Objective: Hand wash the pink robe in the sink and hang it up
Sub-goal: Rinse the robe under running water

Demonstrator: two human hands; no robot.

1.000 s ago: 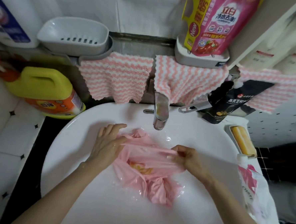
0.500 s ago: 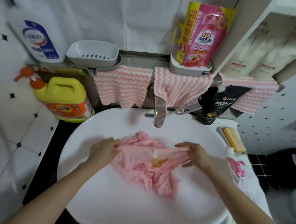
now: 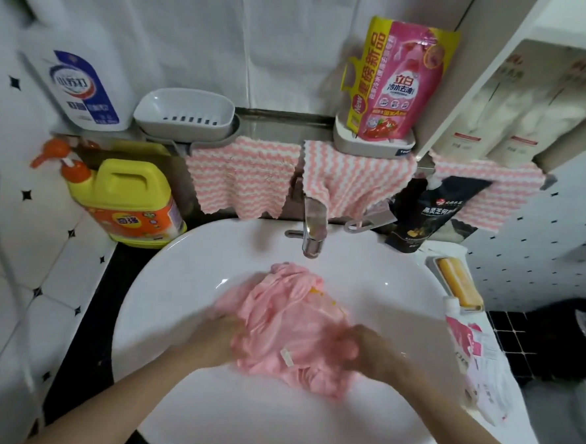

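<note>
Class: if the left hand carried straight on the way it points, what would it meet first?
The bunched pink fabric robe in the white ceramic sink; the left hand seems to touch its edge, though blur hides the fingers.

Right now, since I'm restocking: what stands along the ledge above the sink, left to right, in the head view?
white bottle with blue label → grey soap dish → pink detergent refill pouch

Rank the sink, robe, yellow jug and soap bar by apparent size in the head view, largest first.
1. sink
2. robe
3. jug
4. soap bar
The jug stands farther from the camera than the robe, so that pair is less sure.
</note>
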